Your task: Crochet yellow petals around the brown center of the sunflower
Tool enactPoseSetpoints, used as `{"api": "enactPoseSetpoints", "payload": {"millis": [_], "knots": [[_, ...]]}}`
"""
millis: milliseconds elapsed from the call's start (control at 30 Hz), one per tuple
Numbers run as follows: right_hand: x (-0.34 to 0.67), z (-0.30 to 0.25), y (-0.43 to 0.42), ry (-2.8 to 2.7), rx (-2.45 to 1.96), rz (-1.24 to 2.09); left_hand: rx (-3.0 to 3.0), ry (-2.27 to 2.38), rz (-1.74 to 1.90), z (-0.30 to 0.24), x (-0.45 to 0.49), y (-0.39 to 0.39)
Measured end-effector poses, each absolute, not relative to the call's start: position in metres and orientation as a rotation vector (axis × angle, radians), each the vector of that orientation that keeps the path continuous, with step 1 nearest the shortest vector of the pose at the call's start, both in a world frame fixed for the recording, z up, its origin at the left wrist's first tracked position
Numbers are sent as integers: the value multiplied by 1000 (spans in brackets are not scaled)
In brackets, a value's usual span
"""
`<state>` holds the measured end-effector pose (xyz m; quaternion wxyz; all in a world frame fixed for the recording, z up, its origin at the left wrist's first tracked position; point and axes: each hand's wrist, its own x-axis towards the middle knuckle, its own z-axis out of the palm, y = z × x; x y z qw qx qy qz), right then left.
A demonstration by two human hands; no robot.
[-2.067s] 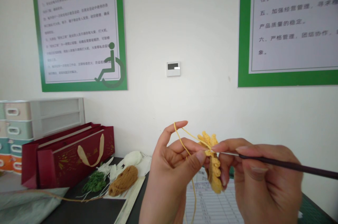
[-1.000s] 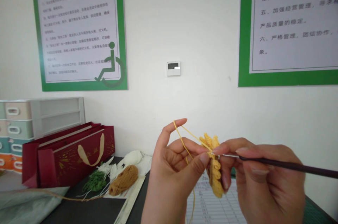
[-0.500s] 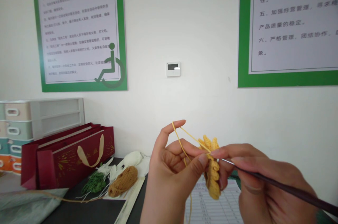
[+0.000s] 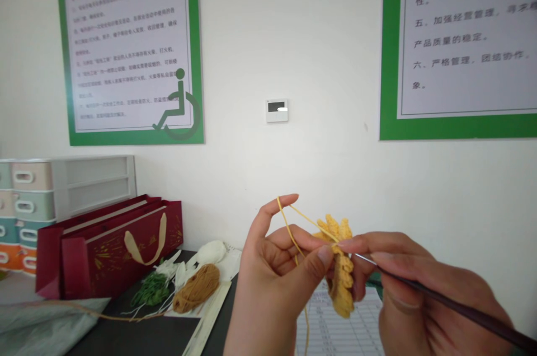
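Note:
A yellow crochet piece (image 4: 342, 283) with a scalloped edge hangs between my two hands. My left hand (image 4: 279, 277) pinches its upper edge between thumb and fingers, and the index finger is raised with yellow yarn (image 4: 288, 227) looped over it. From that finger one strand slants down to the stitches and another drops past the palm. In my right hand (image 4: 432, 283) is a crochet hook (image 4: 444, 303) with a dark handle and metal shaft, held like a pen. The hook's tip is at the piece's top edge, hidden behind my right fingertips.
On the dark table (image 4: 138, 336) at left lie a brown yarn ball (image 4: 196, 289), green yarn (image 4: 151, 290), white yarn (image 4: 211, 252) and a ruler-like strip (image 4: 207, 319). Dark red gift bags (image 4: 113, 249) stand before a drawer unit (image 4: 92, 182). A printed sheet (image 4: 335, 328) lies below my hands.
Both hands and the crochet piece sit slightly farther right and lower in view, while the background has also shifted a little right. The grips look the same.

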<state>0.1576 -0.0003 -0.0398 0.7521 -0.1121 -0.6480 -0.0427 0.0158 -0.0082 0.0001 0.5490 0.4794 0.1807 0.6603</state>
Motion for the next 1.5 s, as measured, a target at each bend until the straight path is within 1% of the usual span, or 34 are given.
{"api": "enactPoseSetpoints", "payload": {"millis": [133,300,533,700,767,867,933,1033,1133,1200,1367,1500], "knots": [[158,-38,0,-1463,-242,-103,1122,425,1569,1,17,-9],[165,-45,2,-1589,-284,-225,1114,429,1553,1,15,-9],[149,-38,9,-1287,-336,-272,1055,351,1568,-1,17,-6],[143,-39,19,-1299,-229,-52,1041,294,1526,0,16,-4],[145,-41,22,-1308,-208,-162,1063,318,1549,0,17,-5],[151,-44,21,-1377,-310,-441,1158,398,1672,-1,23,-10],[156,-45,17,-1391,-377,-490,1214,453,1747,-2,26,-14],[160,-44,10,-1400,-381,-376,1242,463,1753,-3,28,-17],[156,-43,5,-1339,-342,-166,1244,429,1667,-3,25,-15],[151,-41,3,-1193,-348,29,1221,404,1627,-2,22,-13],[149,-39,9,-1189,-239,492,1171,342,1594,-1,20,-8],[150,-38,15,-1176,-247,709,1163,330,1589,-1,21,-7]]}}
